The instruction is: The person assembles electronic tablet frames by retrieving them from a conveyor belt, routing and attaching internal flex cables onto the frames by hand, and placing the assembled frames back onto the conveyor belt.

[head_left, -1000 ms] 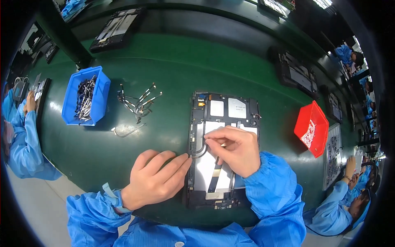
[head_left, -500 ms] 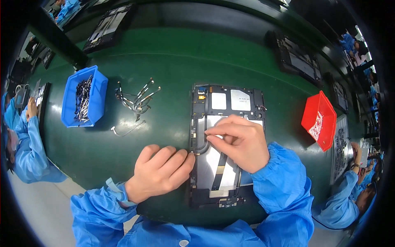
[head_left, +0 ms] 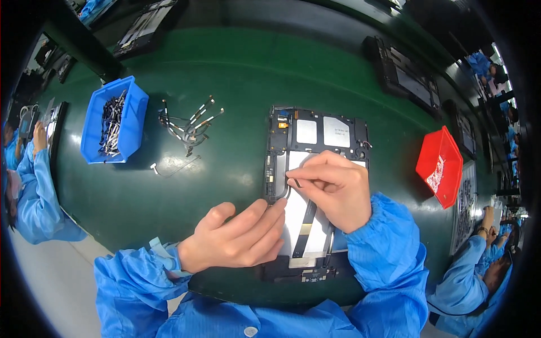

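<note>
Your right hand (head_left: 332, 188) rests on the open tablet (head_left: 315, 186), fingers pinched together on a thin dark cable (head_left: 280, 191) at its left edge. Your left hand (head_left: 236, 236) lies just left of the right, fingers together and flat, fingertips touching the tablet's lower left edge; it holds nothing. One tablet lies under both hands on the green tabletop (head_left: 225, 73). Beyond your left hand are one blue bin (head_left: 115, 121) and a small pile of cables (head_left: 189, 127). Right of your right hand stands one red bin (head_left: 442, 166).
</note>
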The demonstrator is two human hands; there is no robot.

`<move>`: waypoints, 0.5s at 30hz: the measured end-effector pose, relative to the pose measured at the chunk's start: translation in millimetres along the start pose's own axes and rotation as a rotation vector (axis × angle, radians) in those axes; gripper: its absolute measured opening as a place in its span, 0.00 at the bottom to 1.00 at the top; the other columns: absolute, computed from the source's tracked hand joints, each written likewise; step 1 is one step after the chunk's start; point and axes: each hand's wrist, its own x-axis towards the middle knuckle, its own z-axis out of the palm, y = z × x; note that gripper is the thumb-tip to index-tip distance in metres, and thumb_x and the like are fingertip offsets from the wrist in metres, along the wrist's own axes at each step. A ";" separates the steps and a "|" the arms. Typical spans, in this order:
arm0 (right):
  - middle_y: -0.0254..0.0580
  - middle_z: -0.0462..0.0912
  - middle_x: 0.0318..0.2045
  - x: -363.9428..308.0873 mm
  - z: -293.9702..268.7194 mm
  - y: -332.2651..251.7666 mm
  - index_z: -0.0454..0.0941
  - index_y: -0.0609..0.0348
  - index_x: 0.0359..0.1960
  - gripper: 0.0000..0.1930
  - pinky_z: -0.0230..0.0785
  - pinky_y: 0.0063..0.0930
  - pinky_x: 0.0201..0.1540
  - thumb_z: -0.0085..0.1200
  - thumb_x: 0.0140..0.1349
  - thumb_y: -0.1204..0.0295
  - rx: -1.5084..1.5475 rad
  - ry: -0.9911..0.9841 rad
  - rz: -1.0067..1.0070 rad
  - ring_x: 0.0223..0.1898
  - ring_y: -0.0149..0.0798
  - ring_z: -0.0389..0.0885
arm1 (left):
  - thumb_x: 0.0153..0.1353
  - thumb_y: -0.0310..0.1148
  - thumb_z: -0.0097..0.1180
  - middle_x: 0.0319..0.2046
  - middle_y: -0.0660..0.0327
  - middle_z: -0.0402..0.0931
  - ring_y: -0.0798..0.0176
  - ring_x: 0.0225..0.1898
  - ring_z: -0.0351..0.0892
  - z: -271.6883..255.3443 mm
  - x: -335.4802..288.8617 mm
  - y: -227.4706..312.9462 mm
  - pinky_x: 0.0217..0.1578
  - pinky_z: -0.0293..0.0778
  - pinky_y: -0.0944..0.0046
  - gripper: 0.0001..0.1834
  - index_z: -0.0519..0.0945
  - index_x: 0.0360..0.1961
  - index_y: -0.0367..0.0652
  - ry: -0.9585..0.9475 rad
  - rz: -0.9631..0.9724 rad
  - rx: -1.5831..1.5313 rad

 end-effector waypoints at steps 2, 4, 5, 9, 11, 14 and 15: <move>0.36 0.79 0.27 -0.7 -0.1 0.0 0.85 0.58 0.34 0.08 0.65 0.19 0.22 0.62 0.52 0.81 0.009 0.006 0.008 0.19 0.24 0.72 | 0.50 0.40 0.54 0.38 0.70 0.83 0.73 0.35 0.75 0.8 1.6 1.2 0.35 0.55 0.66 0.10 0.82 0.29 0.49 0.026 0.007 0.037; 0.36 0.79 0.27 -0.5 0.3 0.8 0.84 0.59 0.33 0.07 0.65 0.20 0.22 0.62 0.52 0.80 0.032 0.018 0.031 0.19 0.25 0.72 | 0.50 0.40 0.54 0.38 0.70 0.83 0.73 0.34 0.75 2.5 2.9 0.0 0.35 0.54 0.65 0.10 0.81 0.28 0.49 0.032 0.019 0.039; 0.36 0.79 0.27 -0.9 0.5 1.3 0.84 0.59 0.33 0.07 0.65 0.20 0.22 0.62 0.52 0.80 0.035 0.015 0.034 0.19 0.25 0.72 | 0.50 0.40 0.53 0.38 0.70 0.82 0.73 0.34 0.75 2.9 3.4 -0.6 0.35 0.54 0.65 0.09 0.81 0.28 0.49 0.044 0.035 0.049; 0.36 0.80 0.28 -2.9 3.0 2.2 0.84 0.60 0.33 0.06 0.64 0.20 0.21 0.63 0.51 0.80 -0.016 0.050 0.005 0.18 0.24 0.72 | 0.49 0.40 0.53 0.37 0.70 0.83 0.72 0.33 0.75 5.0 5.8 -2.9 0.34 0.53 0.65 0.09 0.80 0.25 0.49 0.051 0.068 0.058; 0.36 0.80 0.28 -1.7 4.2 0.8 0.84 0.60 0.32 0.06 0.64 0.20 0.20 0.63 0.51 0.80 -0.039 0.061 0.006 0.17 0.24 0.71 | 0.49 0.41 0.52 0.36 0.69 0.83 0.72 0.33 0.74 9.2 5.2 -3.8 0.34 0.53 0.64 0.09 0.79 0.22 0.49 0.095 0.080 0.052; 0.36 0.80 0.27 5.2 0.8 -4.2 0.84 0.60 0.31 0.06 0.62 0.20 0.20 0.65 0.50 0.79 -0.037 0.067 0.073 0.16 0.23 0.69 | 0.49 0.41 0.52 0.35 0.68 0.83 0.72 0.32 0.75 11.2 5.7 -4.8 0.33 0.52 0.64 0.09 0.77 0.19 0.49 0.111 0.076 0.023; 0.36 0.80 0.27 7.8 -0.9 -2.6 0.84 0.60 0.30 0.06 0.61 0.20 0.19 0.65 0.49 0.79 -0.012 0.048 0.088 0.15 0.23 0.68 | 0.49 0.41 0.52 0.35 0.68 0.83 0.72 0.32 0.75 12.5 5.4 -4.4 0.33 0.52 0.64 0.09 0.77 0.19 0.49 0.110 0.075 0.019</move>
